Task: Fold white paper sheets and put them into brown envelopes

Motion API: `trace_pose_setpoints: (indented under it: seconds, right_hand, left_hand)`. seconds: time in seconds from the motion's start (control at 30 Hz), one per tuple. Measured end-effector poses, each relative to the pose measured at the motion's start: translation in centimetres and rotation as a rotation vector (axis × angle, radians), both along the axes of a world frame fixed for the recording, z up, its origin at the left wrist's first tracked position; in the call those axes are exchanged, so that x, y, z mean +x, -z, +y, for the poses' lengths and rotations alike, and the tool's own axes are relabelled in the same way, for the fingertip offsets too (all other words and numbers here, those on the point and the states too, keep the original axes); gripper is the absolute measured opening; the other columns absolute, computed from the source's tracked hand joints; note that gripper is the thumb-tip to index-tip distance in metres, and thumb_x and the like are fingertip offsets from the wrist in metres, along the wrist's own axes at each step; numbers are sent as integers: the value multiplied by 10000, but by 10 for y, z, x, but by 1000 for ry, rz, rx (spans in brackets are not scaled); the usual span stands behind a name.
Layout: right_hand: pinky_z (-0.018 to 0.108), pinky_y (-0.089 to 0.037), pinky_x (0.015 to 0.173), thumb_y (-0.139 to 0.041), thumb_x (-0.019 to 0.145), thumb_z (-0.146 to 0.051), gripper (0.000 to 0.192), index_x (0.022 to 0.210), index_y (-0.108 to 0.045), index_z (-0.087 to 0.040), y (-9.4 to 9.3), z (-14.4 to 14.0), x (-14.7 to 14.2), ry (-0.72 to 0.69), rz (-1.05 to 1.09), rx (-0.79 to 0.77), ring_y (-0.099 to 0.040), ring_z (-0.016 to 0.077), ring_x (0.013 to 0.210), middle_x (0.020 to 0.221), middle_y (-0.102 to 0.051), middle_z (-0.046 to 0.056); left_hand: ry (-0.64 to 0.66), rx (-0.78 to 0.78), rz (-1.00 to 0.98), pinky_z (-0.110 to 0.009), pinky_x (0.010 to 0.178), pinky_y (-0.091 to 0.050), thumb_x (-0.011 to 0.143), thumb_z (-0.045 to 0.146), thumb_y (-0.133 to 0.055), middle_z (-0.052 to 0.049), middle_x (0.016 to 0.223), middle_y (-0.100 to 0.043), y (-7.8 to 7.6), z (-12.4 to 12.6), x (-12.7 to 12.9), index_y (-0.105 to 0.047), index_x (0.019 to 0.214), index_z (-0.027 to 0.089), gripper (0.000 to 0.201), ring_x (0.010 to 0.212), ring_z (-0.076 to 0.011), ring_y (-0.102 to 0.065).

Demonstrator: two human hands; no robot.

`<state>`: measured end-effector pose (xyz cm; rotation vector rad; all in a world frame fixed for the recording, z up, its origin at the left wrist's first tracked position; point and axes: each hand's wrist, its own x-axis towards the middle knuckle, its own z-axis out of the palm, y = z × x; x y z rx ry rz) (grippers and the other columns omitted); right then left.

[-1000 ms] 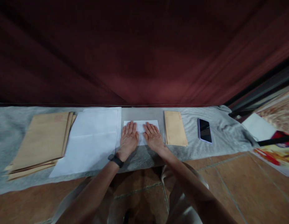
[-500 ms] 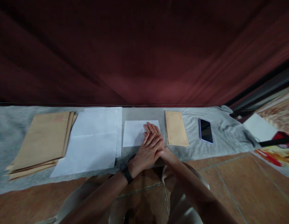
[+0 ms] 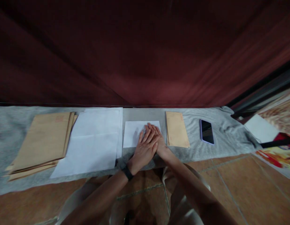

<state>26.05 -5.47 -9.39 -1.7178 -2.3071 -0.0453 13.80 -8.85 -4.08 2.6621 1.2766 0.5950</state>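
far left: envelope stack (image 3: 42, 140)
next right: paper sheets (image 3: 93, 140)
centre: folded sheet (image 3: 133, 132), hands (image 3: 149, 143) on it
right: single envelope (image 3: 176, 129), then phone (image 3: 206, 131)

a: left side? stack of brown envelopes (image 3: 43, 140), fanned a bit, flat on grey cloth (image 3: 224, 137). touching its right edge, pile of white sheets (image 3: 92, 140), larger, lying flat.

b: right side?

a: single brown envelope (image 3: 176, 129), lengthwise, flat on the cloth. further right, dark phone (image 3: 207, 131), screen up, apart from the envelope.

b: bg?

a: dark red curtain (image 3: 145, 53) across the whole back. tiled floor (image 3: 241, 187) below. far right, white paper (image 3: 259, 127) plus colourful printed sheet (image 3: 276, 156), partly cut off.
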Motion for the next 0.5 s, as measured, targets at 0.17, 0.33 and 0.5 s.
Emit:
trace_pose_setpoints:
  seconds: [0.17,0.33,0.5]
  right_hand:
    - [420,-230,1254,-438,995,-224,568,1552,-362,-141,-17,-3,1,-3,-51,-101,-253,247,1524,1646,-264,96]
    - [442,-233,1247,-352,1045,-288,519,1550,-371,-169,-22,-2,-2,34,10,-119,-266,238,1520,1635,-287,75]
    - [449,-258,1238,-356,1051,-323,506,1524,-422,-153,-25,-2,-5,50,74,-104,-304,245,1505,1617,-333,88]
  left_hand:
    - [-152,-2,50,-550,1258,-175,1009,296,-353,-97,1596,-400,10,20,-14,-450,1496,173,512,1513,-274,-287]
    - [-249,-23,68,-511,1236,-260,1010,309,-298,-183,1582,-397,21,34,-31,-426,1491,63,555,1500,-288,-315]
    - [-251,-29,85,-514,1231,-261,1003,304,-297,-161,1592,-387,26,36,-41,-408,1509,93,559,1512,-288,-283]
